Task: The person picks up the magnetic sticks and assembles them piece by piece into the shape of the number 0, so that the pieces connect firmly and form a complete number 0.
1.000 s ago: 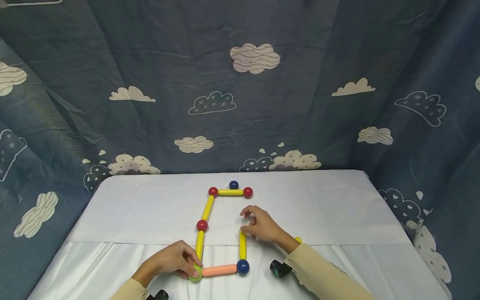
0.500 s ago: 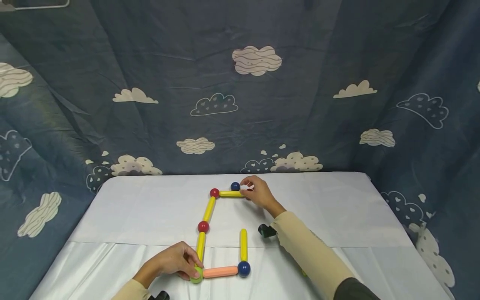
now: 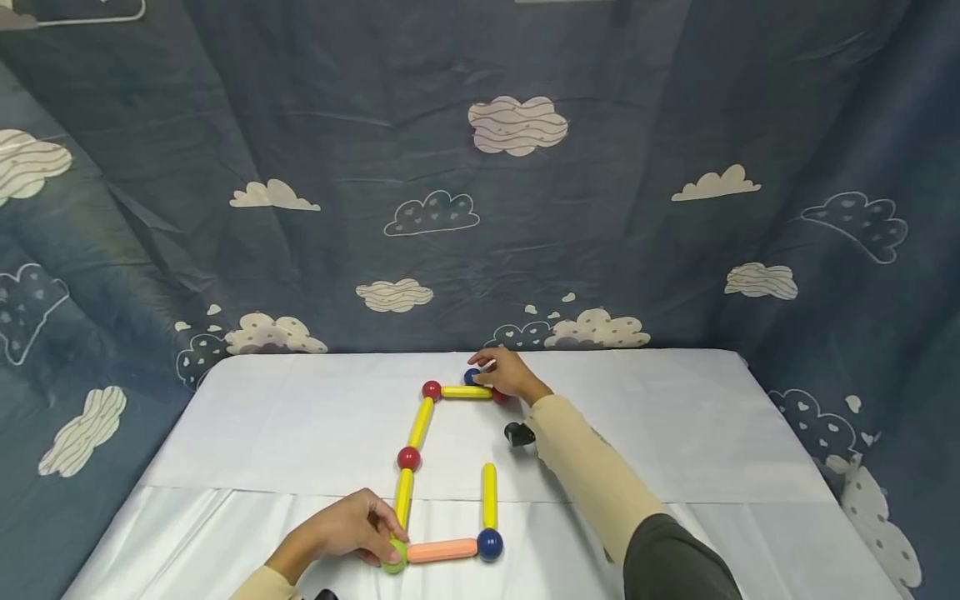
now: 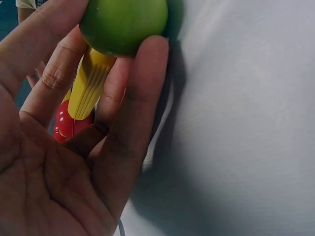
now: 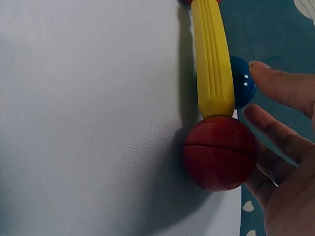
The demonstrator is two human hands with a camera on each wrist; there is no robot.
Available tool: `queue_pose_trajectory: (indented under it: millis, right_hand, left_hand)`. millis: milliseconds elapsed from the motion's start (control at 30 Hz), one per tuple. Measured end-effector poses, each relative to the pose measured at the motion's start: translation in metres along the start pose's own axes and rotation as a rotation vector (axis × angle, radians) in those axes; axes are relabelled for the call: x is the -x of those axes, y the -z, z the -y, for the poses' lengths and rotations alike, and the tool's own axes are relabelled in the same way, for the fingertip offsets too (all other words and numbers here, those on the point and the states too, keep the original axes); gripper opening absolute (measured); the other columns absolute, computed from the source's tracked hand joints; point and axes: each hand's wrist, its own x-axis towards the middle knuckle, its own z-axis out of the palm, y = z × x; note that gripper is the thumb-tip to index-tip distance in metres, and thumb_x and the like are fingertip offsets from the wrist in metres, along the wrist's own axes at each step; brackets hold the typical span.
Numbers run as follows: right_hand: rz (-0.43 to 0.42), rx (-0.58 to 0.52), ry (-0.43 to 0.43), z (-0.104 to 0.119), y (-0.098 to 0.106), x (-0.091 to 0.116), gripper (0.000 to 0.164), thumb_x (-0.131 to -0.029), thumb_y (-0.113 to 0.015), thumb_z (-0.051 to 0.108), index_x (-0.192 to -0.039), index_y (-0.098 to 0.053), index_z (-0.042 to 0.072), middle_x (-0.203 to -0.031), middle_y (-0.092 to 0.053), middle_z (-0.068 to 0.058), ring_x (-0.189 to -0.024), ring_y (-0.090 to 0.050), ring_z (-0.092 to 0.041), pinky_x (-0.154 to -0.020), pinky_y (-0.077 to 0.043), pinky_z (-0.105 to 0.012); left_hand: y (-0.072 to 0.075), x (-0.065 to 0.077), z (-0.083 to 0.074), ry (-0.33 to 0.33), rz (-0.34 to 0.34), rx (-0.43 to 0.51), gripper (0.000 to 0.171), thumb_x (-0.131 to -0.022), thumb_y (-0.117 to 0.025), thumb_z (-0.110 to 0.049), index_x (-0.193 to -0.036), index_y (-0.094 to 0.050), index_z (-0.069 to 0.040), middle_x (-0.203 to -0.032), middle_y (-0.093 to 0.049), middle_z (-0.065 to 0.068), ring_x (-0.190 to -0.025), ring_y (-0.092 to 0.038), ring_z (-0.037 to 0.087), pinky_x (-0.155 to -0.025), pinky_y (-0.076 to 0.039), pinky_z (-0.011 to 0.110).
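At the near-left corner of a frame of rods and balls on the cloth, my left hand (image 3: 348, 527) pinches a green ball (image 4: 125, 24) between thumb and fingers. A yellow rod (image 4: 91, 86) runs from that ball toward a red ball. My right hand (image 3: 508, 373) is at the far end, over the red ball (image 5: 220, 153) that ends another yellow rod (image 5: 214, 59). Behind this rod sits a blue ball (image 5: 241, 81); the extended right thumb and a finger come right to its edge, with the fingers spread around it.
A peach rod (image 3: 442, 550) links the green ball to a near blue ball (image 3: 490, 544), from which a yellow rod (image 3: 490, 496) points away. Red balls (image 3: 408, 457) join the left side's yellow rods. White cloth (image 3: 300, 433) covers the table; a dark cloud-print curtain (image 3: 585, 242) hangs behind.
My right hand has left the near yellow rod's tip and moved away from me to the far red ball and blue ball. The left hand stays on the green ball.
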Motion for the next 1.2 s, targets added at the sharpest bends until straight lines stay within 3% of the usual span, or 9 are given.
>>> queue_pose_trajectory:
  millis: [167, 300, 600, 700, 800, 900, 967, 1067, 1200]
  right_hand:
    - [0.004, 0.016, 0.027, 0.001, -0.002, -0.003, 0.029, -0.087, -0.071, 0.007, -0.116, -0.069, 0.01, -0.113, -0.063, -0.01, -0.104, -0.061, -0.026, -0.092, -0.048, -0.038]
    - [0.002, 0.017, 0.022, 0.001, -0.005, -0.003, 0.026, -0.087, -0.07, 0.007, -0.113, -0.07, 0.01, -0.112, -0.065, -0.008, -0.102, -0.061, -0.024, -0.085, -0.05, -0.035]
    - [-0.045, -0.002, -0.025, 0.0, -0.007, -0.004, 0.025, -0.084, -0.073, 0.005, -0.109, -0.073, 0.01, -0.108, -0.067, -0.006, -0.097, -0.063, -0.021, -0.083, -0.05, -0.031]
    - [-0.048, -0.026, -0.048, 0.0, -0.008, -0.004, 0.026, -0.084, -0.073, 0.005, -0.109, -0.073, 0.009, -0.108, -0.067, -0.006, -0.095, -0.063, -0.02, -0.082, -0.051, -0.031]
    - [-0.051, -0.028, -0.05, 0.001, -0.008, -0.005, 0.026, -0.083, -0.074, 0.005, -0.109, -0.073, 0.009, -0.107, -0.068, -0.006, -0.094, -0.063, -0.019, -0.082, -0.05, -0.03]
    - [-0.062, -0.027, -0.051, 0.001, -0.009, -0.007, 0.026, -0.082, -0.075, 0.005, -0.108, -0.073, 0.009, -0.105, -0.069, -0.006, -0.095, -0.063, -0.019, -0.084, -0.05, -0.031]
    - [-0.066, -0.034, -0.053, 0.001, -0.009, -0.007, 0.026, -0.082, -0.075, 0.003, -0.107, -0.074, 0.008, -0.105, -0.069, -0.007, -0.097, -0.063, -0.02, -0.087, -0.049, -0.033]
    - [-0.07, -0.04, -0.062, 0.001, -0.009, -0.007, 0.026, -0.081, -0.075, 0.003, -0.107, -0.074, 0.007, -0.104, -0.07, -0.007, -0.1, -0.062, -0.022, -0.093, -0.047, -0.036]
    - [-0.074, -0.042, -0.064, 0.001, -0.008, -0.007, 0.026, -0.081, -0.075, 0.003, -0.106, -0.074, 0.008, -0.102, -0.07, -0.007, -0.099, -0.061, -0.022, -0.097, -0.044, -0.038]
  left_hand:
    - [0.0, 0.0, -0.001, 0.001, -0.017, -0.027, 0.018, -0.071, -0.082, -0.003, -0.087, -0.075, -0.004, -0.068, -0.061, 0.001, -0.056, -0.056, 0.009, -0.055, -0.052, 0.024]
    - [-0.001, 0.0, 0.0, -0.002, -0.016, -0.044, 0.018, -0.071, -0.083, -0.004, -0.087, -0.075, -0.004, -0.068, -0.061, 0.001, -0.056, -0.054, 0.009, -0.054, -0.05, 0.022]
    - [-0.004, 0.005, -0.004, -0.084, -0.05, -0.12, 0.016, -0.072, -0.082, -0.008, -0.087, -0.075, -0.006, -0.072, -0.062, 0.0, -0.062, -0.051, 0.01, -0.054, -0.041, 0.018]
    - [-0.005, 0.011, -0.006, -0.1, -0.098, -0.199, 0.018, -0.073, -0.082, -0.013, -0.09, -0.076, -0.009, -0.081, -0.062, -0.001, -0.07, -0.051, 0.013, -0.058, -0.041, 0.021]
    - [-0.006, 0.016, -0.01, -0.109, -0.187, -0.304, 0.022, -0.073, -0.083, -0.022, -0.092, -0.076, -0.012, -0.088, -0.062, -0.002, -0.074, -0.052, 0.013, -0.06, -0.043, 0.023]
    - [-0.009, 0.019, -0.019, -0.114, -0.281, -0.414, 0.027, -0.073, -0.083, -0.028, -0.095, -0.074, -0.015, -0.092, -0.061, -0.001, -0.077, -0.052, 0.014, -0.062, -0.043, 0.025]
    - [-0.013, 0.019, -0.028, -0.12, -0.309, -0.457, 0.029, -0.075, -0.082, -0.03, -0.097, -0.073, -0.015, -0.092, -0.061, -0.001, -0.079, -0.053, 0.016, -0.064, -0.043, 0.027]
    - [-0.025, 0.013, -0.042, -0.141, -0.276, -0.469, 0.029, -0.078, -0.08, -0.03, -0.101, -0.07, -0.014, -0.091, -0.062, -0.002, -0.081, -0.055, 0.017, -0.068, -0.044, 0.029]
    - [-0.046, -0.004, -0.051, -0.204, -0.175, -0.47, 0.03, -0.08, -0.078, -0.029, -0.104, -0.069, -0.014, -0.086, -0.063, -0.006, -0.079, -0.056, 0.011, -0.069, -0.045, 0.026]
